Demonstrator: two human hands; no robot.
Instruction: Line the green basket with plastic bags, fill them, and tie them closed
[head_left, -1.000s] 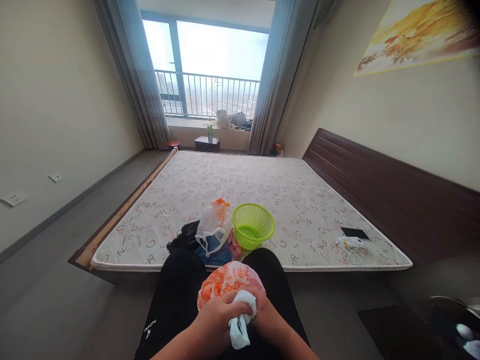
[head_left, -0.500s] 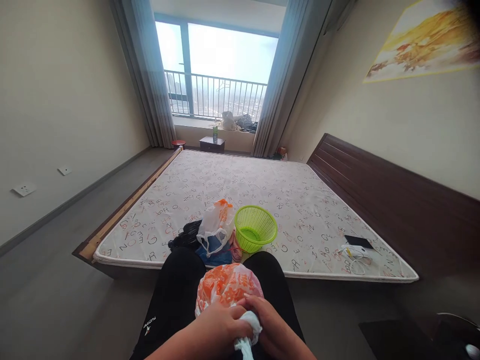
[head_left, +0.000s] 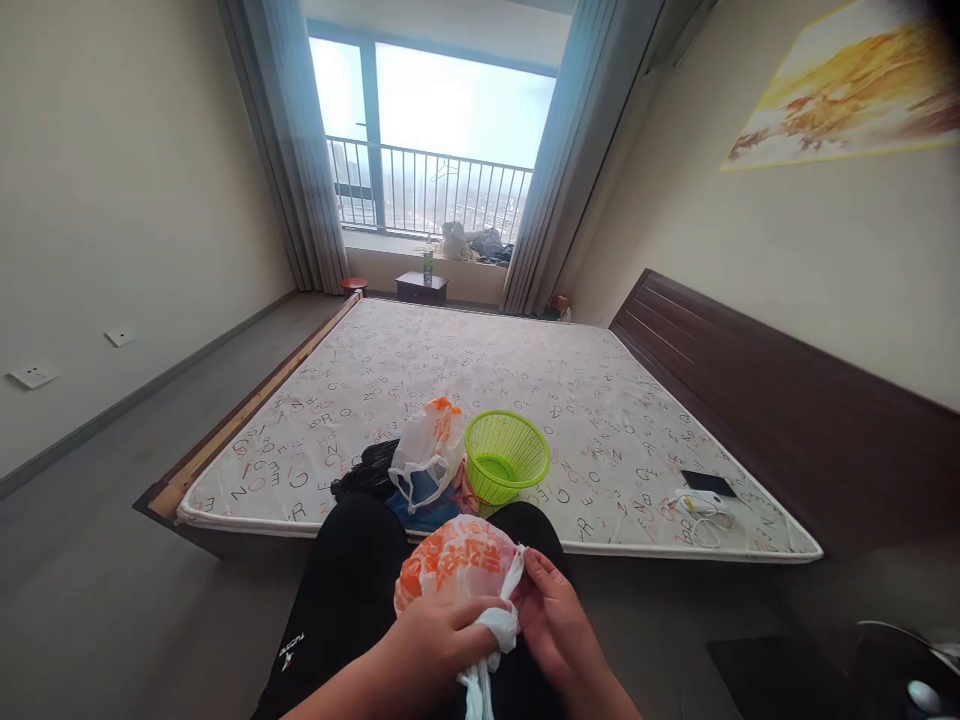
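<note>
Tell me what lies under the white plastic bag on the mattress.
Something blue shows beneath the lower edge of the white plastic bag, though what it is cannot be told. The bag covers whatever lies directly under its middle.

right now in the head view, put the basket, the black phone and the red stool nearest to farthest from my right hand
From your right hand:
1. Green basket: on the mattress, ahead and a little to the left.
2. Black phone: on the mattress, out to the right near its edge.
3. Red stool: on the floor, beyond the mattress's far left corner.
</note>
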